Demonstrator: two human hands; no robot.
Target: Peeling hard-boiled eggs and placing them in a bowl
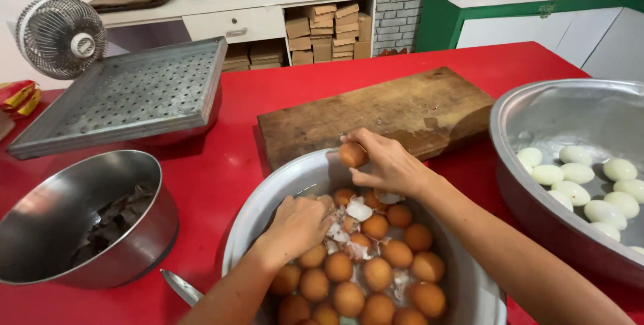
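Note:
A metal pot (268,191) at the front centre holds several brown eggs (376,275) in water with bits of broken shell (359,212). My right hand (386,164) holds one brown egg (352,154) against the pot's far rim. My left hand (298,224) reaches down into the pot among the eggs, its fingers curled around something I cannot make out. At the right, a large metal basin (523,103) holds several peeled white eggs (577,194).
A worn wooden cutting board (396,107) lies behind the pot. A steel bowl (40,224) with dark scraps sits front left. A perforated metal tray (134,90) rests at the back left, with a small fan (60,36) beyond. The table top is red.

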